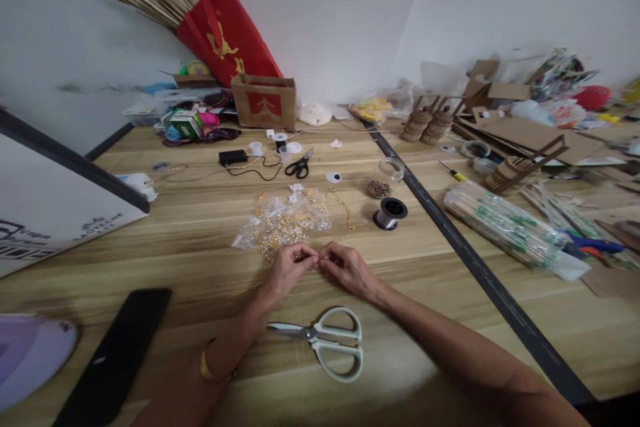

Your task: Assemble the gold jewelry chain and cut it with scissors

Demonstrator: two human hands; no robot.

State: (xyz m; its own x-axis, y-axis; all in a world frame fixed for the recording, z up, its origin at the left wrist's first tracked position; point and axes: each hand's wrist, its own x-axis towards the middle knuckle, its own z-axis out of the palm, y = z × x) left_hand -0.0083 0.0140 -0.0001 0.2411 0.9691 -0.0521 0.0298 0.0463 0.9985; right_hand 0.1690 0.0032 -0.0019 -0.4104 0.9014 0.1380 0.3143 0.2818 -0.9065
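Pinched thumb to fingers, the left hand point(295, 268) and right hand point(349, 269) meet tip to tip over the wood-grained table point(425, 257); I can't tell what they grip, or which way it points. Just beyond the left hand, shiny gold and silver-coloured bits point(287, 233) heap up among crinkled clear plastic bags point(245, 232). Beside them a thin gold-coloured chain point(351, 219) runs away, slanting left. Nearer me, pale-handled scissors point(310, 333) point left, long axis crosswise.
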